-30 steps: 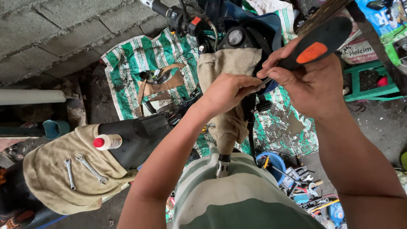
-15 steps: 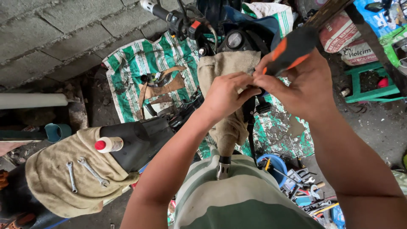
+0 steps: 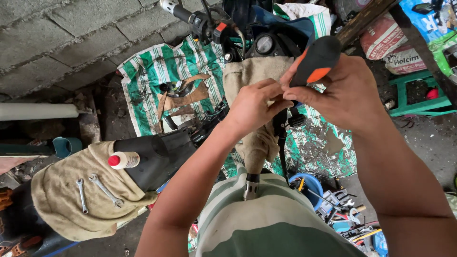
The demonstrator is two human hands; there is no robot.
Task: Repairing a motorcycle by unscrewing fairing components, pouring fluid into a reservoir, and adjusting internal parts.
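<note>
My right hand [image 3: 345, 95] grips a screwdriver with a black and orange handle [image 3: 315, 62], held upright over a motorbike. My left hand [image 3: 254, 104] pinches at the shaft just below the handle, fingers closed around something too small to make out. Both hands hover above a tan cloth [image 3: 252, 76] draped over the bike's front, just behind the round gauge [image 3: 264, 44] and handlebar [image 3: 190, 16]. The tool's tip is hidden behind my hands.
Two wrenches [image 3: 95, 190] and a white bottle with a red cap [image 3: 123, 160] lie on a tan cloth [image 3: 71, 209] over the black seat. A green striped sheet [image 3: 152, 81] covers the floor. Loose tools in a blue tub [image 3: 333, 209] sit lower right; a green stool [image 3: 419, 95] stands right.
The screwdriver handle has swung from lying tilted to the right to more upright, and both hands have drawn closer together over the cloth.
</note>
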